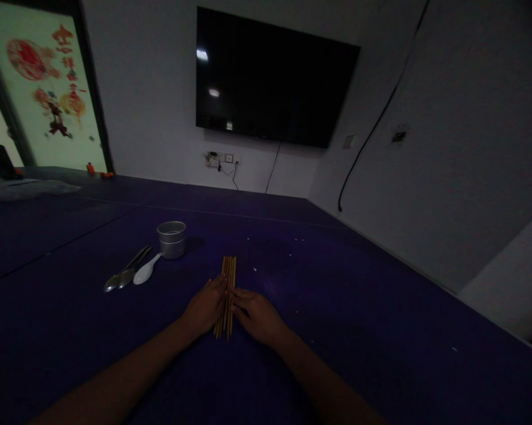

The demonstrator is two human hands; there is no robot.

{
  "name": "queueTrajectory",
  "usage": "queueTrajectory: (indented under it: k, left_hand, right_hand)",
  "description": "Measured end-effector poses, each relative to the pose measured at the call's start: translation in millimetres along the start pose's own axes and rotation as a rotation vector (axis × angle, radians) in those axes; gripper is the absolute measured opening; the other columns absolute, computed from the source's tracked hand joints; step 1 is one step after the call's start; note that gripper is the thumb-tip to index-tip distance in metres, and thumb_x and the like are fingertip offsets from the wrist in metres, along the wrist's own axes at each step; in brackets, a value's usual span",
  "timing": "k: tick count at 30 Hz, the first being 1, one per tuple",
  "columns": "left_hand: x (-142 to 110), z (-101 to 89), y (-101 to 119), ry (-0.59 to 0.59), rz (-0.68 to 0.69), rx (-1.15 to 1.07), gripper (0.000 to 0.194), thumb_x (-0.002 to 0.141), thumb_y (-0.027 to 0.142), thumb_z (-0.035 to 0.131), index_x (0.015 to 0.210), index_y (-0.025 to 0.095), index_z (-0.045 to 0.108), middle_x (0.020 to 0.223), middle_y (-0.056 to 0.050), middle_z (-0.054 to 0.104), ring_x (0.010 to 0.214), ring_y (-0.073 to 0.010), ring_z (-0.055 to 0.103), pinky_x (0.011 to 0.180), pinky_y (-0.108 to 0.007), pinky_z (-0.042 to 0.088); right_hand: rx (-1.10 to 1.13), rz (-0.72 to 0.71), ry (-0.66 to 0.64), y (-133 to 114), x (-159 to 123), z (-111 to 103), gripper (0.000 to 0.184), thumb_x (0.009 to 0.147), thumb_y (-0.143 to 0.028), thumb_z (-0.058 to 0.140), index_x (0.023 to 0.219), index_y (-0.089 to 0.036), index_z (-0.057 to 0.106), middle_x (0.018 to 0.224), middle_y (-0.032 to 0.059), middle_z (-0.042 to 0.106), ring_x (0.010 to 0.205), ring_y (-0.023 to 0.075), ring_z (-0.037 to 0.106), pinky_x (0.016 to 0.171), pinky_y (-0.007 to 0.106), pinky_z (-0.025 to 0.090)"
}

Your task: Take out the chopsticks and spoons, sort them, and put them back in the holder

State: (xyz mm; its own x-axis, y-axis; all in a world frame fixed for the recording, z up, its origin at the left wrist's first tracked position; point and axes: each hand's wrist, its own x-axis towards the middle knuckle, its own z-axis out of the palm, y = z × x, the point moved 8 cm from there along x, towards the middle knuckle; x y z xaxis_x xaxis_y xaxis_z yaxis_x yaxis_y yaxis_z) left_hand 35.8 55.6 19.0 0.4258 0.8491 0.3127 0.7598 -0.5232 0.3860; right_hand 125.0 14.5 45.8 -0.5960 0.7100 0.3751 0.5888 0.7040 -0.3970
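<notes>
A bundle of wooden chopsticks (229,267) lies on the dark blue tabletop, pointing away from me, with the lower ends slightly fanned. My left hand (206,306) presses against the bundle's left side, its fingers closed along the sticks. From the right, my right hand (257,316) grips the same bundle with thumb and fingers close together. Between them the two hands hide part of the sticks' middle. Off to the left, a metal cup (172,241) stands upright. Beside it lie a white spoon (146,271), its handle end by the cup, and two metal spoons (126,277).
Small white scraps (254,269) are scattered on the tabletop (363,307) to the right. A dark television (270,77) hangs on the wall, with sockets and cables (221,159) below. Clear plastic sheeting (30,188) lies far left, near small orange objects (91,169).
</notes>
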Motion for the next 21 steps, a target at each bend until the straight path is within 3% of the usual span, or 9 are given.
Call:
queueTrajectory:
  k: [8, 21]
  left_hand:
    - [-0.5, 0.6, -1.6, 0.023, 0.018, -0.009, 0.045, 0.092, 0.021, 0.028, 0.132, 0.012, 0.046, 0.140, -0.015, 0.046, 0.133, -0.0223, 0.038, 0.109, -0.044, 0.031]
    - [1.1, -0.9, -1.0, 0.004, -0.005, -0.017, 0.046, 0.094, 0.024, 0.025, 0.131, 0.006, 0.047, 0.138, -0.019, 0.047, 0.131, -0.0237, 0.040, 0.110, -0.043, 0.030]
  right_hand:
    - [-0.013, -0.001, -0.007, -0.1, 0.3, -0.6, 0.027, 0.090, -0.020, 0.044, 0.109, -0.020, 0.064, 0.111, 0.0067, 0.066, 0.112, 0.0194, 0.057, 0.095, 0.032, 0.045]
    - [0.003, 0.013, -0.012, -0.6, -0.4, -1.7, 0.030, 0.092, -0.020, 0.044, 0.116, -0.022, 0.062, 0.113, 0.0060, 0.065, 0.108, 0.0193, 0.058, 0.093, 0.033, 0.045]
